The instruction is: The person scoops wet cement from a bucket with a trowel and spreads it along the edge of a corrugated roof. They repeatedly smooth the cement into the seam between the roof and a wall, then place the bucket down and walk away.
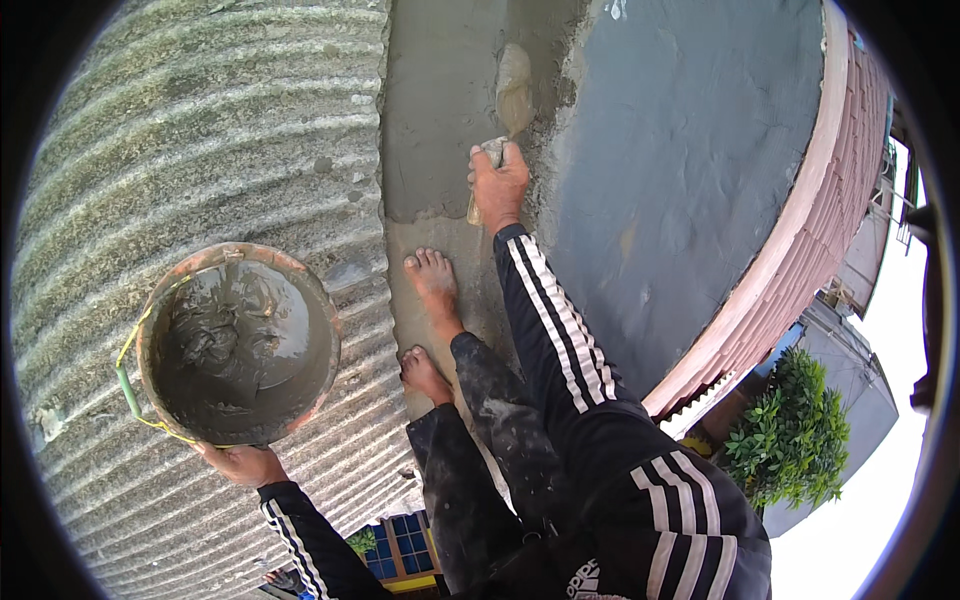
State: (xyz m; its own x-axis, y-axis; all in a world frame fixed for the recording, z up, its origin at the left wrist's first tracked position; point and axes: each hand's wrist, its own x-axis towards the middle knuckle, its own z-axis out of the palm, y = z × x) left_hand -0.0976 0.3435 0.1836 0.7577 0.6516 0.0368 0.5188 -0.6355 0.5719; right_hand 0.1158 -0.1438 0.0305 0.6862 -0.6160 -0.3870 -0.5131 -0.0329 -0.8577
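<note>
My right hand [498,190] is closed around the handle of a trowel [514,88]. The trowel's blade, smeared with grey cement, lies over the wet surface of a narrow strip [435,110] ahead of my feet. Down at the left, my left hand [243,464] grips the near edge of a round bucket [327,300]; some of its fingers are hidden by the bucket. Wet grey cement [250,330] fills much of the bucket. A yellow wire handle with a green grip [129,392] hangs at its left side.
Corrugated roofing sheets [230,160] spread along the left, under the bucket. My bare feet [432,285] stand on the narrow strip. To the right rises a smooth grey cemented surface [690,150], bordered by pinkish tiles [790,260]. Beyond are a leafy tree [790,430] and roofs.
</note>
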